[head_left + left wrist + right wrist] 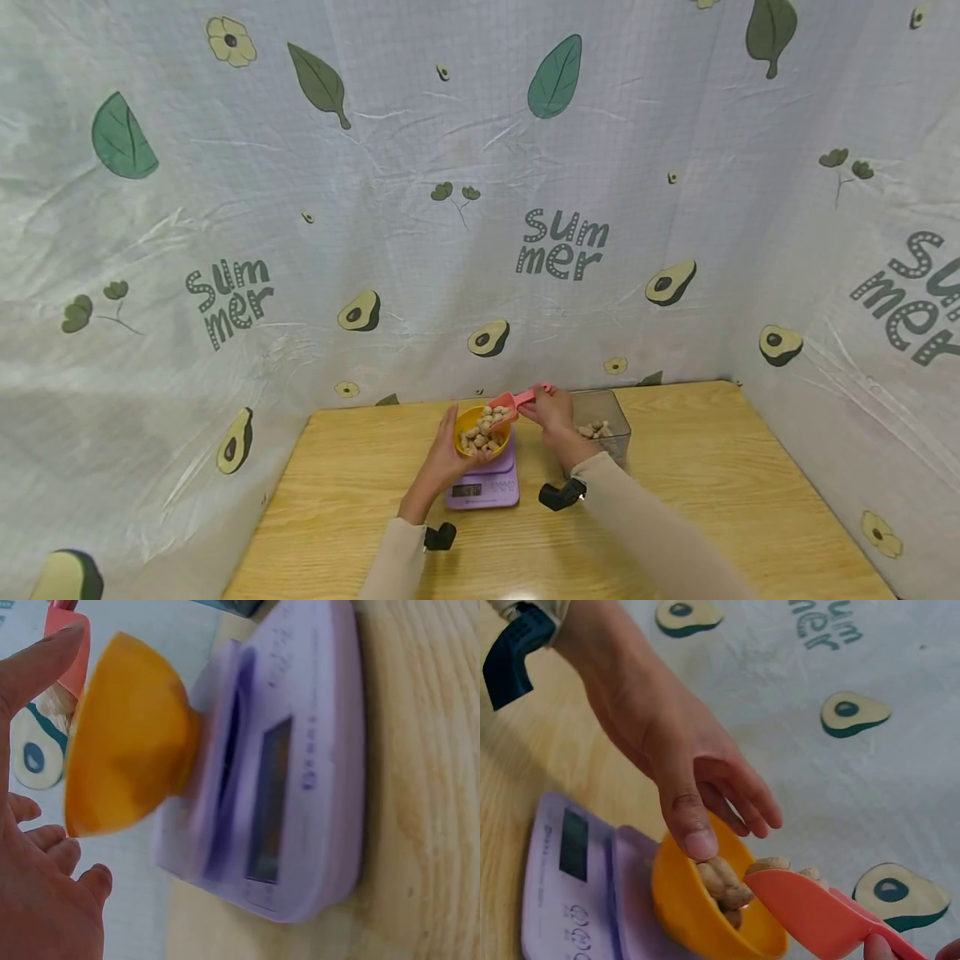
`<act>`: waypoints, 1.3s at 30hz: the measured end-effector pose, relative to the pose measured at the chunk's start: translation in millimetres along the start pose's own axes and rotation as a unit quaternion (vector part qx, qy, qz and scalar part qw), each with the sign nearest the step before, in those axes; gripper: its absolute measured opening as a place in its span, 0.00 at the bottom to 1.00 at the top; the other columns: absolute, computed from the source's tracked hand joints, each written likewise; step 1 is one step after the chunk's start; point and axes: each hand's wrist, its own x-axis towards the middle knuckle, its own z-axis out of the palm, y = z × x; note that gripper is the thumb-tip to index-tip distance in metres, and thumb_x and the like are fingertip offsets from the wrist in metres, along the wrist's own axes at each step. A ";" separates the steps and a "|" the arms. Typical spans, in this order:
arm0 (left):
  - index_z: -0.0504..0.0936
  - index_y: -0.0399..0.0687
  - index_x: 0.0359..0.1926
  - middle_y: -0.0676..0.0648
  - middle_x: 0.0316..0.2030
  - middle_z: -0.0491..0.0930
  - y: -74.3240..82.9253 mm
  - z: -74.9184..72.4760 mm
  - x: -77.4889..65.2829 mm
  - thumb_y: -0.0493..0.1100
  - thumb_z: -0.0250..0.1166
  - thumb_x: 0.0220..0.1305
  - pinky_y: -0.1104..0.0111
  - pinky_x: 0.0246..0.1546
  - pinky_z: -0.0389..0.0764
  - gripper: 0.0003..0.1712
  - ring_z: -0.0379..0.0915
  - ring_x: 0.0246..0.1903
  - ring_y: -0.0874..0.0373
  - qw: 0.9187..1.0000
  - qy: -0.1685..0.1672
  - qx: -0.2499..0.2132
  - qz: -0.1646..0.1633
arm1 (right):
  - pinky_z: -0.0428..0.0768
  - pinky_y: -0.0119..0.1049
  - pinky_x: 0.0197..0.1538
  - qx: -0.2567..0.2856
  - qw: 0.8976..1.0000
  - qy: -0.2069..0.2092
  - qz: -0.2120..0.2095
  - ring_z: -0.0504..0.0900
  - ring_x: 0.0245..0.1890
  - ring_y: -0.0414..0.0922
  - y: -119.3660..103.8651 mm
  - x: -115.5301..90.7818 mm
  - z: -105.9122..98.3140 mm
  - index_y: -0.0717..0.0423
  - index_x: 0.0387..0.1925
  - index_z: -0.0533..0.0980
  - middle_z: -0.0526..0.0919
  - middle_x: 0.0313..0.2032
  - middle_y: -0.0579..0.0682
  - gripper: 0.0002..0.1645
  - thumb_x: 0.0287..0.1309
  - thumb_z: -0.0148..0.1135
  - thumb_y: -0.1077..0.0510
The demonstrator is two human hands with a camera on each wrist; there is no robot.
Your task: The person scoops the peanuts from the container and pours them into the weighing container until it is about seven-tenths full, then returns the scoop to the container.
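Note:
A yellow bowl (459,427) of unshelled peanuts stands on a purple kitchen scale (483,492) with a small display. My left hand (444,458) is spread around the bowl's near left side, thumb at the rim; in the left wrist view the fingers look relaxed beside the bowl (135,742). My right hand (553,410) grips the handle of a pink scoop (504,402). Peanuts lie in the scoop (810,907), which is tipped over the bowl's rim. Part of the right hand is outside the right wrist view.
A clear grey plastic container (611,404) with more peanuts sits right of the scale, partly behind my right forearm. Wooden tabletop (352,492) surrounds these things. A patterned white sheet (420,275) hangs behind and at the sides.

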 end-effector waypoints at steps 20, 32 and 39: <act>0.45 0.35 0.76 0.31 0.75 0.50 -8.2 3.1 -1.8 0.59 0.74 0.52 0.40 0.69 0.60 0.65 0.53 0.72 0.32 0.999 -0.025 -0.016 -0.014 | 0.82 0.32 0.27 -0.268 0.926 0.014 -0.266 0.86 0.26 0.46 -16.0 -15.9 8.3 0.61 0.35 0.79 0.86 0.29 0.58 0.15 0.72 0.52 0.55; 0.43 0.41 0.78 0.35 0.77 0.43 2.7 -3.7 -8.1 0.57 0.72 0.55 0.39 0.71 0.56 0.62 0.46 0.74 0.32 1.000 -0.002 -0.009 0.003 | 0.86 0.36 0.47 0.018 0.995 -0.015 -0.100 0.86 0.33 0.38 -27.5 -17.7 -40.9 0.68 0.52 0.73 0.82 0.36 0.51 0.19 0.75 0.46 0.56; 0.44 0.41 0.78 0.37 0.78 0.43 25.8 -13.2 -14.4 0.56 0.71 0.58 0.38 0.70 0.56 0.59 0.45 0.74 0.33 0.999 0.014 0.011 0.035 | 0.86 0.32 0.46 0.038 0.992 0.019 -0.115 0.86 0.35 0.35 -44.7 -25.9 -84.3 0.63 0.55 0.73 0.82 0.35 0.43 0.19 0.75 0.46 0.54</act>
